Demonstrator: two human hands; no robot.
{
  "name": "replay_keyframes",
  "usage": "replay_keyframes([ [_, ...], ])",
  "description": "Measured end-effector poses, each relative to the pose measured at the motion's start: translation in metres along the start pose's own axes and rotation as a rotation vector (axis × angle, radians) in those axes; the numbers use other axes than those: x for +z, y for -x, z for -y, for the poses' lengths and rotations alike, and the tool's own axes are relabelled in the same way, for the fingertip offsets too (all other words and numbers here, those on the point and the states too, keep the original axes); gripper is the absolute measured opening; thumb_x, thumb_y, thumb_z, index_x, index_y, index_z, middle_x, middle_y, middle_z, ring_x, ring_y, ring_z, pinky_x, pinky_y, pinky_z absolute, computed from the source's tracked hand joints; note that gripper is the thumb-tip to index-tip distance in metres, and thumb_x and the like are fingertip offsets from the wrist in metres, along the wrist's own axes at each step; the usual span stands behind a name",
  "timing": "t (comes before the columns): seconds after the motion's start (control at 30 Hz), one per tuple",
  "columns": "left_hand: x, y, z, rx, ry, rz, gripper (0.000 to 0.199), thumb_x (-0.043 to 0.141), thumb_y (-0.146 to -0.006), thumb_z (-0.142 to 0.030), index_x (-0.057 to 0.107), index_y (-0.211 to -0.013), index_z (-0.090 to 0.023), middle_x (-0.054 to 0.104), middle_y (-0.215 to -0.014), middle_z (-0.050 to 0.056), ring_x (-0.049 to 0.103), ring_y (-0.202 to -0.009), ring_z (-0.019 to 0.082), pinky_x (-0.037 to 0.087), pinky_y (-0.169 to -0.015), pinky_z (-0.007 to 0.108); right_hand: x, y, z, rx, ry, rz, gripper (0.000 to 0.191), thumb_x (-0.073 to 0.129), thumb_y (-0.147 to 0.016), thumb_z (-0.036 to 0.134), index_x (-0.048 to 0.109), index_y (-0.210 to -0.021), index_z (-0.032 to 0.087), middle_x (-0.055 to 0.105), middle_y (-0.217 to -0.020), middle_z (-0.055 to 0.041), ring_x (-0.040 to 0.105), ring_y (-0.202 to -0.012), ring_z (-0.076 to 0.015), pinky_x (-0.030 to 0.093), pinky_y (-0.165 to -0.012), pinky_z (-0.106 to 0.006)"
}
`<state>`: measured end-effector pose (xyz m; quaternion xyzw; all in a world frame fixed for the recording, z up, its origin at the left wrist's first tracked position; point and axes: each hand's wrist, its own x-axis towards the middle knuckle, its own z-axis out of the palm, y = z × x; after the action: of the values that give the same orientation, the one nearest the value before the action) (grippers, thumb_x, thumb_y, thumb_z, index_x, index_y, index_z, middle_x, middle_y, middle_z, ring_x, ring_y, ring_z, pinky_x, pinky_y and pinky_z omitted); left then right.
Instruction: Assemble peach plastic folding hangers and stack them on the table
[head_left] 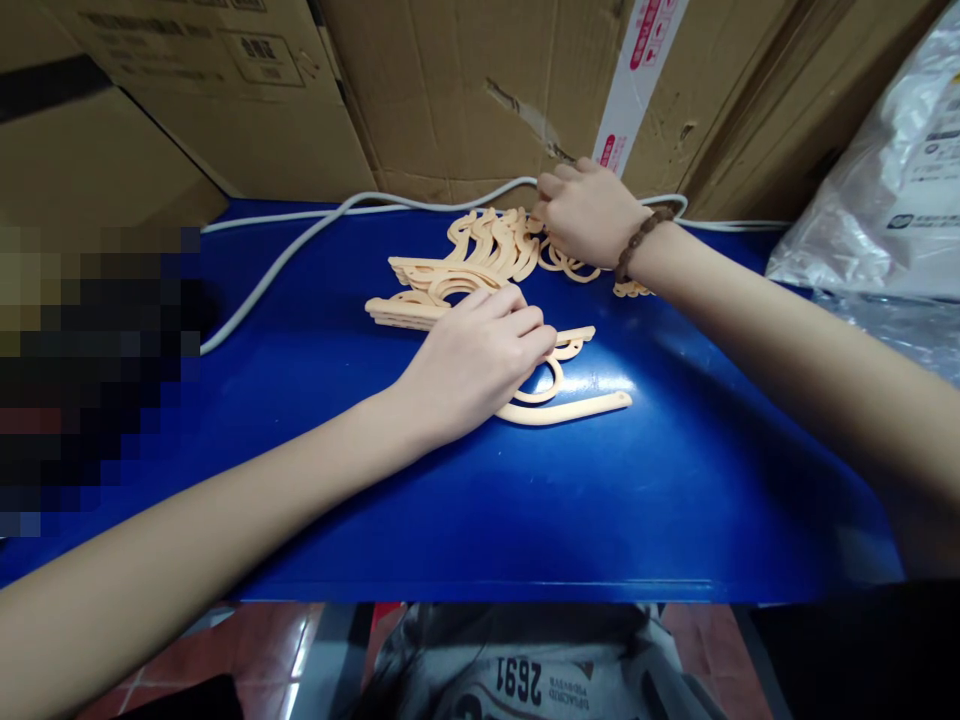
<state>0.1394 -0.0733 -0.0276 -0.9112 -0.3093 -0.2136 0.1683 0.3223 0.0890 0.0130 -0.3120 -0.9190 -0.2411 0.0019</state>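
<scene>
My left hand (484, 350) is closed over cream-coloured, flat, curved pieces in the middle of the blue table. From under its fingers stick out a long curved arm (566, 411) with a small hole at its end, a ring-shaped part (553, 380) and a shorter straight end (576, 336). Behind and left of that hand lies a stack of similar slim pieces (405, 312). A row of S-shaped cream pieces (491, 240) stands further back. My right hand (581, 212), fingers curled down, is at the cream rings (570, 262) beside this row; its fingertips are hidden.
Cardboard boxes (480, 100) line the back of the blue table (675, 500). A white cable (292, 250) runs along the back and curves down the left. Clear plastic wrapping (862, 190) bulges at the right. More small cream pieces (634, 289) lie under my right wrist.
</scene>
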Motion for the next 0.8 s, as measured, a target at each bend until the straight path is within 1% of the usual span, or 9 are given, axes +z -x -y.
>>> replay_keyframes([
  [0.13, -0.001, 0.0, 0.0, 0.0, 0.002, 0.015, 0.02, 0.056, -0.102, -0.021, 0.072, -0.09, -0.014, 0.074, -0.089, 0.006, 0.06, -0.089, 0.025, 0.046, -0.074, 0.037, 0.0, 0.001, -0.002, -0.027, -0.01, -0.014, 0.036, 0.036, -0.098, 0.024, 0.069, -0.095, 0.01, 0.07, -0.111, -0.0125, 0.055, -0.098, -0.0159, 0.04, -0.086, -0.036],
  [0.2, -0.001, 0.0, 0.0, -0.004, 0.003, 0.017, 0.02, 0.056, -0.102, -0.021, 0.072, -0.091, -0.015, 0.074, -0.089, 0.006, 0.06, -0.089, 0.025, 0.047, -0.074, 0.036, -0.002, 0.002, -0.002, -0.034, -0.021, -0.023, 0.031, 0.04, -0.097, 0.022, 0.068, -0.093, 0.011, 0.07, -0.11, -0.0114, 0.054, -0.098, -0.0154, 0.039, -0.087, -0.036],
  [0.33, -0.001, 0.0, -0.001, -0.003, 0.005, -0.01, 0.019, 0.057, -0.101, -0.02, 0.072, -0.09, -0.014, 0.073, -0.087, 0.005, 0.06, -0.088, 0.024, 0.047, -0.075, 0.036, -0.008, 0.004, 0.002, -0.038, -0.039, -0.029, 0.029, 0.042, -0.095, 0.025, 0.067, -0.087, 0.012, 0.07, -0.109, -0.0083, 0.055, -0.098, -0.0139, 0.038, -0.087, -0.034],
  [0.47, 0.0, 0.0, 0.0, 0.0, 0.002, -0.022, 0.019, 0.059, -0.101, -0.02, 0.072, -0.089, -0.014, 0.073, -0.086, 0.004, 0.061, -0.088, 0.024, 0.049, -0.074, 0.035, -0.017, 0.003, 0.005, -0.049, -0.044, -0.015, 0.024, 0.049, -0.093, 0.025, 0.064, -0.079, 0.013, 0.072, -0.106, -0.0098, 0.057, -0.096, -0.0145, 0.038, -0.086, -0.034],
  [0.57, 0.0, 0.0, 0.0, -0.006, -0.001, -0.014, 0.019, 0.058, -0.101, -0.02, 0.071, -0.089, -0.014, 0.073, -0.087, 0.004, 0.061, -0.088, 0.024, 0.049, -0.073, 0.035, -0.022, 0.002, 0.006, -0.057, -0.032, 0.004, 0.021, 0.051, -0.093, 0.023, 0.063, -0.08, 0.012, 0.073, -0.108, -0.0123, 0.057, -0.096, -0.0165, 0.039, -0.087, -0.037],
  [0.63, 0.0, 0.0, -0.001, -0.007, -0.002, -0.015, 0.019, 0.058, -0.101, -0.02, 0.071, -0.089, -0.015, 0.073, -0.087, 0.004, 0.061, -0.088, 0.024, 0.049, -0.073, 0.035, -0.023, 0.002, 0.006, -0.064, -0.018, 0.012, 0.019, 0.052, -0.093, 0.021, 0.064, -0.082, 0.011, 0.073, -0.109, -0.0128, 0.056, -0.097, -0.0162, 0.039, -0.088, -0.037],
  [0.8, -0.001, 0.0, -0.001, -0.005, 0.001, -0.004, 0.02, 0.056, -0.102, -0.02, 0.072, -0.09, -0.015, 0.074, -0.089, 0.005, 0.061, -0.088, 0.023, 0.048, -0.073, 0.035, -0.02, -0.002, 0.006, -0.078, 0.03, 0.019, 0.02, 0.048, -0.093, 0.018, 0.065, -0.087, 0.011, 0.073, -0.107, -0.0101, 0.052, -0.096, -0.0136, 0.039, -0.088, -0.035],
])
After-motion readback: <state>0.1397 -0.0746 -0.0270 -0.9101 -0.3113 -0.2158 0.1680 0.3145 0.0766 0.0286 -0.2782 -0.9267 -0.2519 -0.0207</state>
